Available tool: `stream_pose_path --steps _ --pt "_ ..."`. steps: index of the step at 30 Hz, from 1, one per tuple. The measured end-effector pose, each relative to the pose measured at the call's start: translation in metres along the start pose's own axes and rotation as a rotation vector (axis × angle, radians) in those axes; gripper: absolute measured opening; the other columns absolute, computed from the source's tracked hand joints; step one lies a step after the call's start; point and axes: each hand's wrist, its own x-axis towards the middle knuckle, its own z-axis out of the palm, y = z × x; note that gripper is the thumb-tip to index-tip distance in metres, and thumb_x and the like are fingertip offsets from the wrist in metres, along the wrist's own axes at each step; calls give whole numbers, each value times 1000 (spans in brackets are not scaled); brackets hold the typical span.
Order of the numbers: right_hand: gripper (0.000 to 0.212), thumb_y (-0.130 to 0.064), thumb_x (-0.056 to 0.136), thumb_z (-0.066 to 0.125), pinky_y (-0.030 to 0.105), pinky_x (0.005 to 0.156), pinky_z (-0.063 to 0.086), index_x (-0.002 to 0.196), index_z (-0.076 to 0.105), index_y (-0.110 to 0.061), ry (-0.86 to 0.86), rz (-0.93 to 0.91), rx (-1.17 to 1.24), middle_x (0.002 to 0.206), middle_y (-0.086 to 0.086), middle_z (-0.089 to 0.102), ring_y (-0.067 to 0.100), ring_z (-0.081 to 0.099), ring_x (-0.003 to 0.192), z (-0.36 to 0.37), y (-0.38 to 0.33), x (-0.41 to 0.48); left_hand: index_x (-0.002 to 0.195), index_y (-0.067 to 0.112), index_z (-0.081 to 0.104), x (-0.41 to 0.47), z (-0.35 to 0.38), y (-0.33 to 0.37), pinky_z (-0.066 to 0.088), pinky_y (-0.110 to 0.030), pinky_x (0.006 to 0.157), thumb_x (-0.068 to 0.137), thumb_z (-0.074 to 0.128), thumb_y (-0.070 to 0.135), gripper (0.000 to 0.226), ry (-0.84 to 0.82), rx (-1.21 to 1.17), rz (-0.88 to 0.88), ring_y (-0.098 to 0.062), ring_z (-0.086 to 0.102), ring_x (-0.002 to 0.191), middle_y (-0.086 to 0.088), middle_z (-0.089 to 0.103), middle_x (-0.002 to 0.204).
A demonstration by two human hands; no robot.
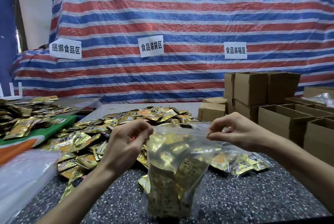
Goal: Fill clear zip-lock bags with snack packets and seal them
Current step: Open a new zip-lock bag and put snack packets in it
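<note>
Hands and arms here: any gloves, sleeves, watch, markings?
Nothing worn in view. The left hand and right hand are bare: no gloves, rings or watch. Both forearms run bare to the frame edge; no sleeve shows.

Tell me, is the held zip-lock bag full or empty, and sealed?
Full: gold packets fill the zip-lock bag nearly to the zip. Left hand and right hand pinch its top ends; sealed or not, cannot tell.

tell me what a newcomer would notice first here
A stuffed clear zip-lock bag is held front and centre, its top pinched by the left grip and right grip. Behind it a heap of gold snack packets spreads across the table, backed by a red, white and blue striped tarp.
</note>
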Motion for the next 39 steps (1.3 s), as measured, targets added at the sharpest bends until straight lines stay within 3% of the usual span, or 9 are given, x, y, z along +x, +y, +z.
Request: stream_pose_path --steps 6,12,18,20,23,28,32,36,39 --pt "4 -32 83 74 14 65 47 80 76 -31 49 15 -4 83 -13 72 3 64 76 0 4 -3 81 15 70 -1 0 0 52 -54 69 92 64 5 16 -3 -20 -18 -23 64 75 -1 68 75" --pt "27 -49 73 71 13 59 47 78 76 -23 96 15 16 82 -7 73 2 64 64 3 5 -7 79 15 69 -2 -2 -2 51 -55 67 90 63 21 15 6 -19 2 -26 63 73 -2 67 73" --pt "44 -58 68 69 24 57 47 73 74 -14 175 45 -2 73 4 71 14 60 60 13 15 -13 80 16 69 -5 9 -6 46 -26 52 91 67 4 16 43 70 38 -10 59 62 11 65 70" --pt "48 -53 66 74 27 57 49 73 71 -6 220 88 115 70 8 69 18 58 59 18 22 -17 81 17 68 -4 15 -7 47 -28 49 92 66 5 16 68 66 43 -12 60 59 9 64 70" --pt "61 -54 60 85 31 63 57 93 67 -6 201 177 333 87 5 73 19 68 74 29 30 -22 84 17 68 -3 22 -8 55 -36 48 94 62 6 16 112 -22 6 -18 64 59 4 64 70" --pt "123 -49 41 98 37 79 60 142 30 -27 17 373 487 131 6 56 22 71 102 65 37 -22 82 22 65 -2 39 -3 59 -40 49 97 58 5 24 125 -189 -62 -23 69 63 0 64 77" --pt "90 -46 50 96 27 80 60 127 48 -49 -111 348 454 133 -17 46 7 69 104 103 32 -23 80 25 66 -2 51 8 59 -35 54 94 57 20 17 105 -370 -126 -29 72 69 -3 66 81" --pt "105 -50 50 92 8 70 52 138 34 -50 -154 466 474 130 -25 50 -3 70 96 114 23 -26 81 23 66 -2 60 12 61 -36 56 95 57 16 17 77 -407 -131 -29 73 70 -6 66 83" --pt "48 -57 67 77 2 63 47 108 51 -52 -159 480 361 93 -36 64 -15 64 81 108 16 -30 84 23 68 -2 64 13 60 -35 58 91 60 23 11 97 -433 -122 -26 73 71 -5 68 84"
